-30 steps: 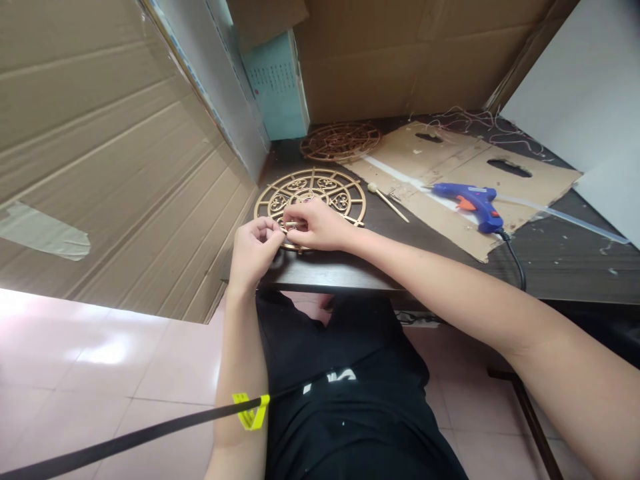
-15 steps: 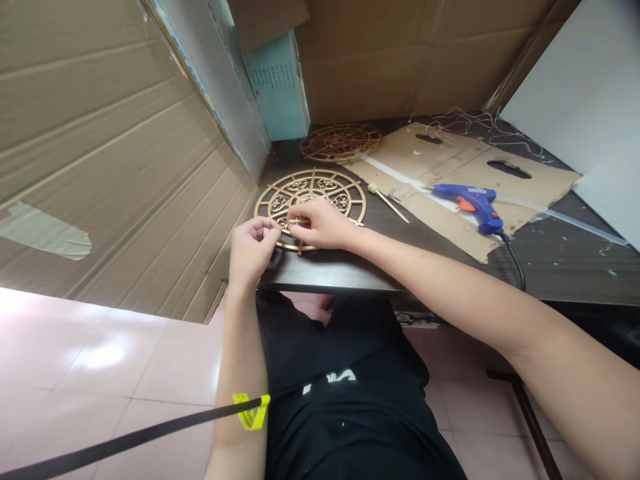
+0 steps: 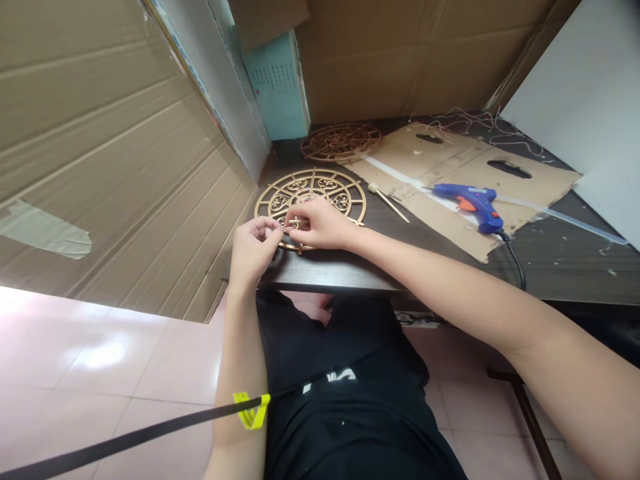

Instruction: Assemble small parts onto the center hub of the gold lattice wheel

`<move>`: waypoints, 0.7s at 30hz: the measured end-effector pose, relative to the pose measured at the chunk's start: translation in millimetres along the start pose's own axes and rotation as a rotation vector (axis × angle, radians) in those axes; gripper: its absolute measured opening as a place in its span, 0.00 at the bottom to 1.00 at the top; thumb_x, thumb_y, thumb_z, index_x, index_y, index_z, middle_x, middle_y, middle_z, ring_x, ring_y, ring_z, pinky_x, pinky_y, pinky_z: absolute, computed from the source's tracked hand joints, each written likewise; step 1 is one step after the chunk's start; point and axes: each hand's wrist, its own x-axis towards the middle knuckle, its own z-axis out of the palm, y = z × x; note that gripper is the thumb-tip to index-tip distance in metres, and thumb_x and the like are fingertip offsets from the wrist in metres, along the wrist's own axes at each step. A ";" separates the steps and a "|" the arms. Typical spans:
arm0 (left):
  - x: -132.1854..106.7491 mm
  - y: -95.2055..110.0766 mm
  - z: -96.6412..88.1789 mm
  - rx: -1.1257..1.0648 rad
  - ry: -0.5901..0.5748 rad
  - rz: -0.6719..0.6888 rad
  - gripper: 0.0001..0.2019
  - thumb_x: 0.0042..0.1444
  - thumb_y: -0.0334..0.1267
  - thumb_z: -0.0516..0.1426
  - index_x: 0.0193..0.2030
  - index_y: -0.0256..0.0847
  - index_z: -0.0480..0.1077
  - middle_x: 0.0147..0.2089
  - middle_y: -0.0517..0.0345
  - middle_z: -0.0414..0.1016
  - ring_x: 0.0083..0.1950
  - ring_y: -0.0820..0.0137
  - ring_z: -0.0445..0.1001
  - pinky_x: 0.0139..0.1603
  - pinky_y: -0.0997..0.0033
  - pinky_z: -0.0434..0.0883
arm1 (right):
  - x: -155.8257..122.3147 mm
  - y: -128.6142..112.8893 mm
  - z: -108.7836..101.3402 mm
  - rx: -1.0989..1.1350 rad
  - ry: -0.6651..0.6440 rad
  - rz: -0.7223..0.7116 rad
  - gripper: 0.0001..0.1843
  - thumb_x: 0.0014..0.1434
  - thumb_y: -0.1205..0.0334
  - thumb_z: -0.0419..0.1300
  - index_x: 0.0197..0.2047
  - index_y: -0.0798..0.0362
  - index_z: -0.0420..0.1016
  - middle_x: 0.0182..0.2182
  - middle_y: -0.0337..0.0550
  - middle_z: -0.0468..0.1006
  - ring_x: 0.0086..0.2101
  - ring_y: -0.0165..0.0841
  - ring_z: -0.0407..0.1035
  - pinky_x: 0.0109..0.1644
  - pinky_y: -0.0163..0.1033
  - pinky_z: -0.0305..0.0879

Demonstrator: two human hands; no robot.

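Left hand [image 3: 253, 250] edged in toward right hand [image 3: 320, 225]; both pinch small wooden piece [image 3: 295, 223] at fingertips, over rosette-cut wooden disc [image 3: 310, 172] lying near edge of dark table [image 3: 330, 277], frame centre. Close fingertip grip steadies piece.

corrugated cardboard [image 3: 115, 133] lines the walls around a dark wooden table [image 3: 330, 279], above pale pink floor tiles [image 3: 100, 373].
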 end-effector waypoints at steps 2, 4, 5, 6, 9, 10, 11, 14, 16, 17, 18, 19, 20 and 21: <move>0.2 0.5 -0.3 0.010 -0.011 0.000 0.06 0.54 0.40 0.64 0.32 0.40 0.77 0.21 0.63 0.66 0.22 0.76 0.57 0.25 0.74 0.52 | -0.2 -0.7 -0.1 0.029 0.016 0.005 0.10 0.58 0.60 0.60 0.37 0.57 0.79 0.22 0.34 0.66 0.27 0.29 0.59 0.36 0.36 0.51; 0.3 0.8 -0.6 0.013 -0.022 0.003 0.07 0.54 0.40 0.64 0.33 0.39 0.77 0.21 0.64 0.64 0.22 0.76 0.57 0.25 0.73 0.51 | -0.4 -1.4 -0.2 0.043 0.030 -0.001 0.10 0.57 0.60 0.59 0.37 0.57 0.79 0.21 0.33 0.66 0.26 0.29 0.59 0.36 0.35 0.51; 0.3 0.9 -0.7 0.015 -0.026 0.003 0.07 0.54 0.41 0.64 0.33 0.39 0.77 0.21 0.64 0.63 0.22 0.76 0.57 0.25 0.74 0.52 | -0.5 -1.7 -0.2 0.045 0.030 -0.005 0.10 0.57 0.61 0.59 0.36 0.57 0.79 0.21 0.33 0.65 0.26 0.29 0.59 0.36 0.35 0.51; 0.2 1.0 -0.8 0.017 -0.030 0.004 0.07 0.54 0.41 0.64 0.33 0.39 0.77 0.21 0.64 0.63 0.22 0.76 0.57 0.25 0.74 0.52 | -0.4 -1.9 -0.3 0.044 0.028 -0.008 0.10 0.57 0.62 0.58 0.36 0.56 0.79 0.21 0.33 0.65 0.26 0.29 0.59 0.36 0.35 0.51; -0.3 1.6 -0.5 0.013 -0.033 0.006 0.07 0.54 0.40 0.64 0.32 0.40 0.76 0.20 0.65 0.62 0.22 0.76 0.57 0.26 0.74 0.52 | -0.2 -1.9 -0.5 0.033 0.014 -0.004 0.08 0.56 0.63 0.58 0.34 0.55 0.77 0.21 0.33 0.64 0.26 0.29 0.58 0.36 0.36 0.50; -0.5 1.8 -0.3 0.008 -0.030 0.006 0.07 0.54 0.40 0.64 0.32 0.40 0.76 0.20 0.65 0.61 0.22 0.76 0.56 0.26 0.74 0.52 | -0.1 -1.8 -0.6 0.028 0.008 -0.002 0.07 0.56 0.63 0.58 0.34 0.55 0.77 0.21 0.33 0.64 0.27 0.29 0.57 0.36 0.36 0.50; -0.7 2.0 0.0 0.002 -0.027 0.005 0.06 0.54 0.40 0.64 0.31 0.40 0.76 0.20 0.65 0.61 0.22 0.76 0.56 0.25 0.73 0.52 | 0.0 -1.6 -0.6 0.024 0.003 0.000 0.07 0.56 0.63 0.58 0.34 0.55 0.76 0.21 0.33 0.64 0.27 0.29 0.57 0.36 0.36 0.50; -0.7 1.8 0.4 -0.003 -0.018 -0.002 0.06 0.54 0.40 0.64 0.31 0.40 0.76 0.20 0.65 0.62 0.21 0.76 0.56 0.25 0.73 0.51 | 0.1 -1.0 -0.6 0.020 -0.010 0.011 0.06 0.56 0.63 0.58 0.33 0.55 0.75 0.22 0.34 0.64 0.27 0.30 0.58 0.36 0.36 0.50; 0.0 0.5 0.3 -0.003 -0.015 0.000 0.06 0.54 0.40 0.64 0.32 0.40 0.77 0.21 0.64 0.63 0.21 0.76 0.57 0.25 0.73 0.51 | 0.0 -0.7 -0.6 0.017 -0.013 0.017 0.06 0.57 0.63 0.58 0.33 0.55 0.75 0.22 0.34 0.65 0.27 0.30 0.58 0.36 0.36 0.49; 0.5 -0.5 0.2 -0.002 -0.012 0.005 0.06 0.54 0.40 0.65 0.32 0.40 0.77 0.21 0.64 0.64 0.21 0.76 0.57 0.25 0.73 0.52 | 0.0 -0.6 -0.5 0.016 -0.014 0.018 0.06 0.57 0.63 0.58 0.34 0.55 0.75 0.22 0.34 0.65 0.28 0.30 0.58 0.36 0.36 0.49; 1.1 -1.5 0.1 -0.003 -0.008 0.010 0.06 0.54 0.40 0.64 0.32 0.40 0.78 0.21 0.63 0.65 0.21 0.76 0.58 0.25 0.73 0.52 | -0.1 -0.6 -0.5 0.015 -0.016 0.017 0.06 0.58 0.63 0.59 0.34 0.55 0.75 0.23 0.34 0.65 0.28 0.30 0.58 0.36 0.36 0.49; 1.8 -2.6 -0.1 -0.004 -0.005 0.014 0.06 0.54 0.40 0.64 0.33 0.40 0.78 0.21 0.63 0.65 0.21 0.76 0.58 0.24 0.73 0.52 | -0.1 -0.5 -0.5 0.012 -0.016 0.017 0.06 0.58 0.63 0.59 0.34 0.56 0.75 0.23 0.34 0.65 0.28 0.30 0.58 0.36 0.36 0.49; 2.4 -3.5 -0.3 -0.003 -0.003 0.016 0.06 0.54 0.40 0.64 0.33 0.40 0.79 0.21 0.63 0.66 0.21 0.76 0.58 0.24 0.73 0.52 | -0.1 -0.5 -0.5 0.009 -0.017 0.018 0.06 0.58 0.63 0.59 0.35 0.56 0.75 0.23 0.34 0.65 0.28 0.29 0.58 0.36 0.36 0.49; 2.8 -4.2 -0.4 0.000 -0.002 0.017 0.06 0.54 0.40 0.64 0.34 0.40 0.79 0.21 0.63 0.66 0.21 0.75 0.58 0.24 0.72 0.52 | -0.2 -0.5 -0.6 0.006 -0.018 0.019 0.06 0.59 0.62 0.59 0.35 0.56 0.75 0.23 0.34 0.64 0.28 0.29 0.58 0.36 0.36 0.49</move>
